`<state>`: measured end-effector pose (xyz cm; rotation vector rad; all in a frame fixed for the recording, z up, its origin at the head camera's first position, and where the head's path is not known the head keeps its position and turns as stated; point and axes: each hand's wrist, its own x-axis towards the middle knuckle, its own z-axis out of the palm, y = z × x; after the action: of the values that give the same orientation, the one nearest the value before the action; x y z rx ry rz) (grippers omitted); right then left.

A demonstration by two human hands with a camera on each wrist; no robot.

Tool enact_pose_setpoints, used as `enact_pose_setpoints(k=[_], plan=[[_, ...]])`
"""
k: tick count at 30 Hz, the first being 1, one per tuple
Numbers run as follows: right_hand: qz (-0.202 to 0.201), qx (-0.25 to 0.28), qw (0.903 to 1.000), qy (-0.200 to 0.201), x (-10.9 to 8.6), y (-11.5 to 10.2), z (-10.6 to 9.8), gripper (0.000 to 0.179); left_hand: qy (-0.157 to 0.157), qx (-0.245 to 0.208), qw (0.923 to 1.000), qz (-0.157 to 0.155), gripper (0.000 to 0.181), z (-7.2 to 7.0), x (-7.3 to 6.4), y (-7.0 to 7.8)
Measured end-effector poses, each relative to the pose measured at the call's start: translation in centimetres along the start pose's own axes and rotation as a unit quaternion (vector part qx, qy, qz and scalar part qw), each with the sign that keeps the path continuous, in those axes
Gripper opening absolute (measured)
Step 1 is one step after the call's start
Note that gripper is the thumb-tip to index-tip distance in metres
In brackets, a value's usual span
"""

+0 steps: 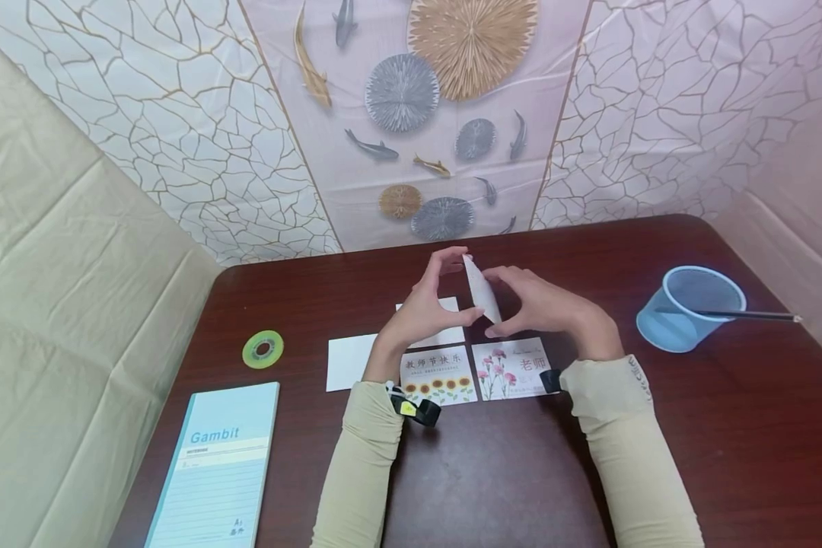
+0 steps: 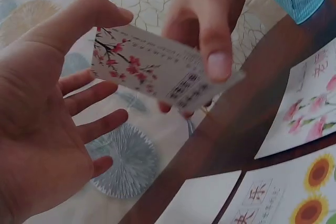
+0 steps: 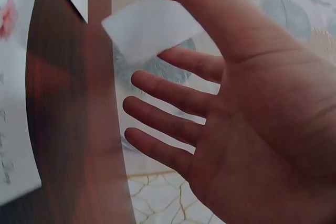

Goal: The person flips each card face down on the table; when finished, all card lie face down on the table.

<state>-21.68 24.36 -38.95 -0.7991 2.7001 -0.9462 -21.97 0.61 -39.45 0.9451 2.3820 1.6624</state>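
Both hands hold a small white card (image 1: 482, 290) tilted up above the table. One face carries pink blossom branches and printed text, seen on the card (image 2: 142, 66) in the left wrist view; its blank face shows in the right wrist view. My left hand (image 1: 421, 308) has thumb and index finger at one end of it. Thumb and fingers of my right hand (image 1: 544, 304) pinch the other end. Below them lie a sunflower card (image 1: 440, 377), a pink-flower card (image 1: 512, 369) and two blank white cards, one at the left (image 1: 349, 364) and one behind (image 1: 445, 336).
A green roll of tape (image 1: 263, 349) and a Gambit notebook (image 1: 212, 464) lie on the left side of the dark wooden table (image 1: 493, 479). At the right stands a blue mesh cup (image 1: 678, 320) with a dark pencil (image 1: 753, 314) across it. Patterned cloth hangs behind.
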Motion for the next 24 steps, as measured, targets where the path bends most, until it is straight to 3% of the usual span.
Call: enact_pose_setpoints(k=[2, 5, 9, 12, 17, 24], plan=[[0.021, -0.007, 0.9997, 0.005, -0.4, 0.4, -0.3, 0.096, -0.008, 0.025, 0.9994, -0.022, 0.089, -0.1, -0.1, -0.3], [0.053, -0.018, 0.9984, 0.012, -0.9, 1.0, -0.7, 0.097, -0.017, 0.111, 0.992, -0.059, 0.091, 0.1, -0.1, -1.1], [0.087, -0.026, 0.9959, 0.008, -1.4, 2.0, -0.7, 0.097, -0.037, 0.243, 0.9657, -0.084, 0.09, 0.9, -0.1, -2.4], [0.098, -0.033, 0.9946, -0.003, -1.5, 2.8, -0.3, 0.097, -0.055, 0.302, 0.9471, -0.092, 0.088, 1.5, -0.1, -3.3], [0.115, -0.05, 0.9919, -0.016, -1.4, 3.5, 0.2, 0.098, -0.072, 0.34, 0.9319, -0.104, 0.089, 2.0, -0.1, -4.3], [0.129, -0.069, 0.989, -0.022, -1.0, 3.6, 0.7, 0.098, -0.081, 0.356, 0.9244, -0.112, 0.089, 2.2, -0.1, -4.8]])
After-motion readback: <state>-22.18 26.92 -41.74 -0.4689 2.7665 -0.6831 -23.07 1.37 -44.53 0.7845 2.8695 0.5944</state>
